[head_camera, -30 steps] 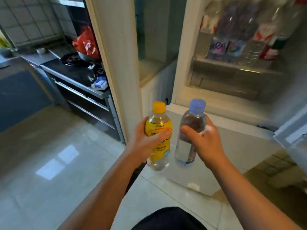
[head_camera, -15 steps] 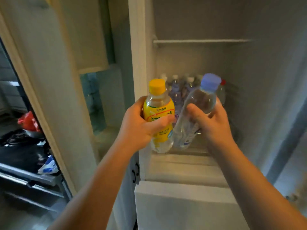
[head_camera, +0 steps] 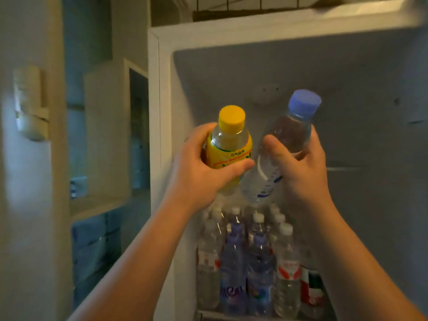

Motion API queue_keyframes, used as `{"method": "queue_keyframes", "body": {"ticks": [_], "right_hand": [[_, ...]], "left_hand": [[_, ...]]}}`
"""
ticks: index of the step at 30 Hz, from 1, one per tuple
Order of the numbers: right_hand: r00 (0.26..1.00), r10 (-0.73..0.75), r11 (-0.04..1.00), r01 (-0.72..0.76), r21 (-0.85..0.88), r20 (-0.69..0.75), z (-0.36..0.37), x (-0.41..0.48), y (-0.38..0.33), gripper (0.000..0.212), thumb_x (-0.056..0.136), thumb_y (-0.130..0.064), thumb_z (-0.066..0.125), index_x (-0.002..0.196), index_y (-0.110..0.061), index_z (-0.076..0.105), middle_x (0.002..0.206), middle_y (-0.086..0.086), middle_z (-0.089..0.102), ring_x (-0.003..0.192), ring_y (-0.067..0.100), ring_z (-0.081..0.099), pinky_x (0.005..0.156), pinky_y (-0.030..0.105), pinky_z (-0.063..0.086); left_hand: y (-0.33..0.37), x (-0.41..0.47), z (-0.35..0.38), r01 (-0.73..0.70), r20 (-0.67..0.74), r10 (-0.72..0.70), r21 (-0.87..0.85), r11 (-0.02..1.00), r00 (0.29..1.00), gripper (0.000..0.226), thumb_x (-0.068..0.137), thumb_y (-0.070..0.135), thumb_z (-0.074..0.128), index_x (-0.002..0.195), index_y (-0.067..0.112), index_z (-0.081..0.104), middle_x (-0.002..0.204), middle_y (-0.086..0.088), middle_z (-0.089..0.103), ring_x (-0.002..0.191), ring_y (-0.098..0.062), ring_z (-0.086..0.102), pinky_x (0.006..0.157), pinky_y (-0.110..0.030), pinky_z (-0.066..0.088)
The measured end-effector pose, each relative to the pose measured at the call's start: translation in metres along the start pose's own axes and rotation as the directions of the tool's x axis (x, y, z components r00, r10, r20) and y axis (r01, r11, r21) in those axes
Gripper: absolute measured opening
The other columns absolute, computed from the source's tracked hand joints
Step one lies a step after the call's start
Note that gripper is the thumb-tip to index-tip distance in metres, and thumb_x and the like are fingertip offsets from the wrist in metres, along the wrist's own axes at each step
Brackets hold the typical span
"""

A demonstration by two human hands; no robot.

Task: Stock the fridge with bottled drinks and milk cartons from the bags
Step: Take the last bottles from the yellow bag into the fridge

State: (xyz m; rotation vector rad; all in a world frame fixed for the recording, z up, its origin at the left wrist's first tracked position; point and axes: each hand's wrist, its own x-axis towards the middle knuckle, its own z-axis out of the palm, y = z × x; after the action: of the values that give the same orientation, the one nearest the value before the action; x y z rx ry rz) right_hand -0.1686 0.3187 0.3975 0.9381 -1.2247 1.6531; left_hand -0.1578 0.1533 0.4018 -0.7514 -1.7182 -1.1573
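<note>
Thumb and fingers of my left hand (head_camera: 199, 174) curl round the yellow-capped bottle (head_camera: 229, 144), upright; my right hand (head_camera: 303, 174) grips the blue-capped bottle (head_camera: 287, 135), tilted. I see both before the open fridge (head_camera: 359, 77), above stocked bottles (head_camera: 257, 262).

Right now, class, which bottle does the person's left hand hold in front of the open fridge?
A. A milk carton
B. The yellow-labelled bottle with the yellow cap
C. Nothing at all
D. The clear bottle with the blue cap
B: the left hand grips the yellow-capped bottle, while the right hand holds the blue-capped bottle.
</note>
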Motion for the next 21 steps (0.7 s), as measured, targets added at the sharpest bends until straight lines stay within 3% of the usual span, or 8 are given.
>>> {"method": "queue_keyframes", "body": {"ticks": [3,7,9,12,15,18,21], "right_hand": [[0.997,-0.079,0.997,0.079,0.006,0.008,0.001,0.026,0.001,0.027,0.08,-0.014,0.073,0.098,-0.015,0.054,0.081,-0.012,0.061,0.075,0.001,0.06,0.069,0.016,0.047],[0.991,-0.134,0.991,0.133,0.015,0.015,0.005,0.052,0.013,0.032,0.08,-0.008,0.074,0.104,-0.007,0.053,0.088,-0.003,0.062,0.079,0.005,0.062,0.071,0.019,0.048],[0.991,-0.135,0.991,0.134,0.004,0.015,0.007,0.062,0.023,0.031,0.082,-0.003,0.073,0.106,-0.004,0.052,0.089,-0.002,0.061,0.079,0.004,0.061,0.072,0.018,0.048],[0.993,-0.109,0.994,0.109,-0.008,0.039,0.009,0.071,0.04,0.037,0.08,-0.008,0.074,0.108,-0.007,0.051,0.09,0.002,0.06,0.082,0.01,0.061,0.074,0.025,0.051],[0.994,-0.072,0.996,0.076,-0.044,0.08,0.007,0.075,0.057,0.043,0.079,-0.002,0.074,0.113,-0.006,0.048,0.089,0.0,0.061,0.08,0.006,0.062,0.072,0.022,0.051],[0.993,-0.006,0.997,0.015,-0.074,0.119,0.0,0.075,0.076,0.047,0.081,0.004,0.072,0.12,-0.001,0.046,0.092,0.003,0.062,0.081,0.006,0.063,0.073,0.021,0.052],[0.986,0.064,0.993,-0.047,-0.111,0.154,-0.011,0.076,0.09,0.053,0.081,0.002,0.073,0.125,-0.008,0.044,0.099,0.006,0.062,0.087,0.009,0.064,0.075,0.023,0.053]], "left_hand": [[-0.003,0.024,0.009,-0.082,-0.032,0.083,0.029,0.996,0.996,0.065,0.059,0.057,0.081,0.115,0.032,0.06,0.102,0.012,0.066,0.092,-0.004,0.063,0.077,-0.023,0.05],[-0.008,0.049,0.016,-0.123,0.001,0.123,0.05,0.991,0.992,0.061,0.064,0.045,0.086,0.115,0.032,0.055,0.101,0.013,0.063,0.089,-0.002,0.061,0.071,-0.012,0.045],[-0.015,0.06,0.019,-0.109,0.014,0.109,0.06,0.992,0.994,0.06,0.065,0.04,0.086,0.115,0.03,0.055,0.103,0.012,0.063,0.091,-0.003,0.062,0.074,-0.014,0.048],[-0.031,0.07,0.023,-0.072,0.041,0.069,0.069,0.995,0.997,0.056,0.065,0.03,0.085,0.113,0.025,0.056,0.102,0.01,0.065,0.093,-0.007,0.064,0.082,-0.03,0.055],[-0.05,0.075,0.028,-0.033,0.048,0.029,0.096,0.995,0.998,0.055,0.061,0.034,0.083,0.109,0.029,0.056,0.1,0.009,0.066,0.094,-0.014,0.065,0.086,-0.043,0.054],[-0.065,0.078,0.033,-0.024,0.062,0.013,0.177,0.984,0.998,0.06,0.058,0.045,0.08,0.11,0.034,0.054,0.103,0.013,0.065,0.097,-0.013,0.064,0.086,-0.044,0.054],[-0.073,0.078,0.038,-0.001,0.097,-0.024,0.254,0.967,0.995,0.063,0.057,0.041,0.079,0.114,0.036,0.053,0.108,0.014,0.063,0.098,-0.012,0.062,0.086,-0.04,0.053]]}}
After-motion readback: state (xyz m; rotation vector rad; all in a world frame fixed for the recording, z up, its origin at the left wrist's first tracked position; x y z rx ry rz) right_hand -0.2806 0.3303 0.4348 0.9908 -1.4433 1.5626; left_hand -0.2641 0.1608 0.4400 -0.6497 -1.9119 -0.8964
